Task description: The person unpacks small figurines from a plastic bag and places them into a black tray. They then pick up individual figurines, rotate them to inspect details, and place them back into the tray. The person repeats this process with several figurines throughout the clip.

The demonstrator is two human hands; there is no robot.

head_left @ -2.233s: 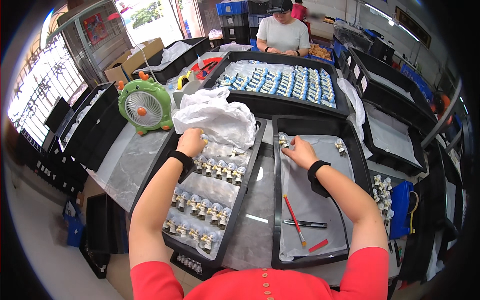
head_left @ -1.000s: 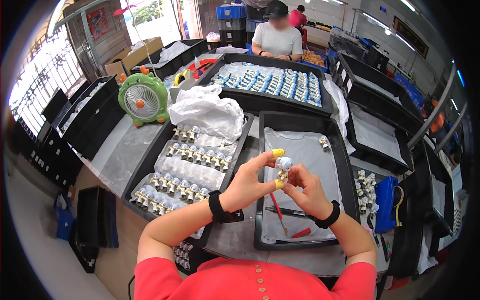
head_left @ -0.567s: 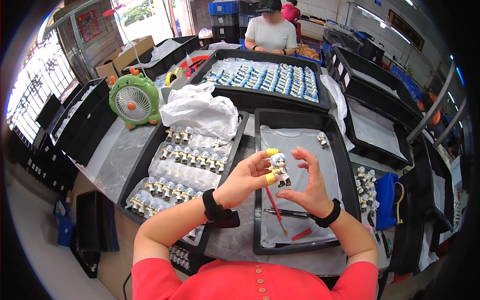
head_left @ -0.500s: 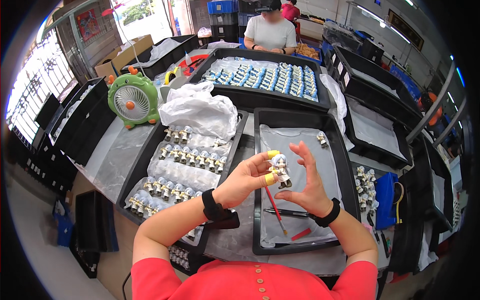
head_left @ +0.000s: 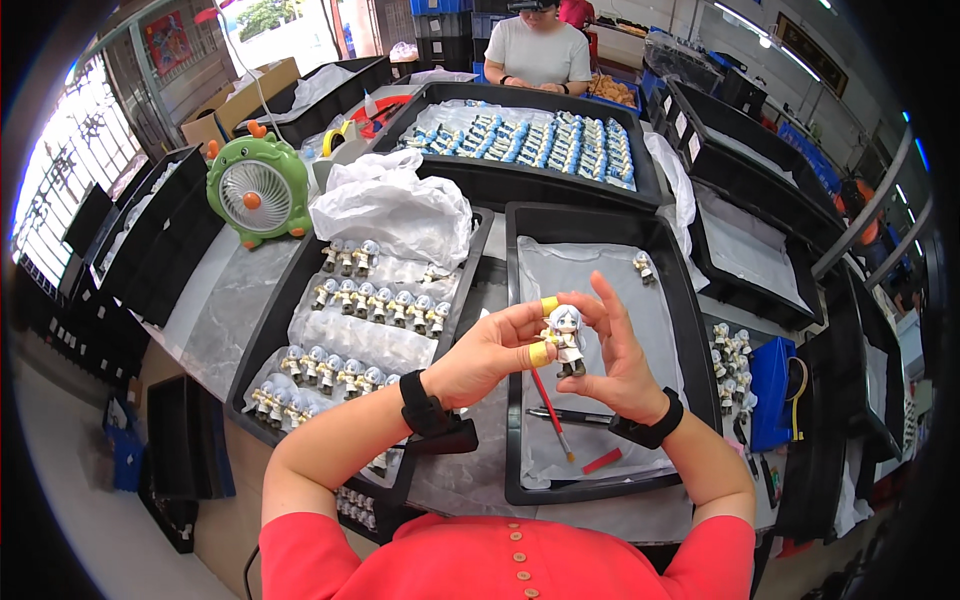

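Observation:
A small chibi figurine [head_left: 567, 342] with pale hair, a white outfit and dark boots is held upright above the near tray. My left hand [head_left: 490, 355] pinches its left side between thumb and fingers, with yellow wraps on two of the digits. My right hand [head_left: 625, 370] curls round the other side: its fingers reach the head, the thumb lies by the boots, and one finger points up. Under my hands, the black tray [head_left: 513, 440] is lined with grey sheet and holds a red brush [head_left: 555, 420], a black pen [head_left: 580, 416] and a red strip [head_left: 603, 460].
Left of it, another black tray [head_left: 262, 345] carries rows of similar figurines. A green fan [head_left: 258, 190] stands beyond. Blue-and-white pieces fill the far tray [head_left: 480, 172]. More figurines [head_left: 732, 365] and a blue box [head_left: 773, 395] sit at right. Across the table is a person [head_left: 540, 55].
My right hand has closed in on the figurine, its fingers now at the head. The figurine has shifted slightly to the right, still in my left hand.

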